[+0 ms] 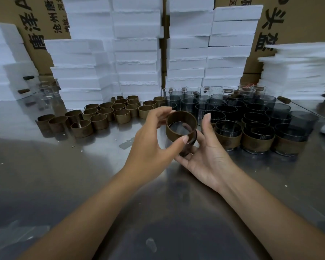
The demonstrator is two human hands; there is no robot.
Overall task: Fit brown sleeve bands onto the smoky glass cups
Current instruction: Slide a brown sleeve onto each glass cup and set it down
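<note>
A smoky glass cup (pixel 186 147) is held above the steel table, tilted toward me, with a brown sleeve band (pixel 178 135) around its upper part. My left hand (pixel 152 145) pinches the band between thumb and fingers. My right hand (pixel 206 154) cradles the cup from below and the right, thumb raised beside the rim. Several loose brown bands (pixel 105 115) stand on the table at the left. Several bare smoky cups (pixel 229 107) stand at the right, and three banded cups (pixel 257 141) stand in front of them.
White foam blocks (pixel 137 53) are stacked along the back in front of cardboard boxes (pixel 296 23). More foam sheets (pixel 296 72) pile up at the far right. Clear glass pieces (pixel 45 92) stand at back left. The steel table (pixel 83 184) stretches toward me.
</note>
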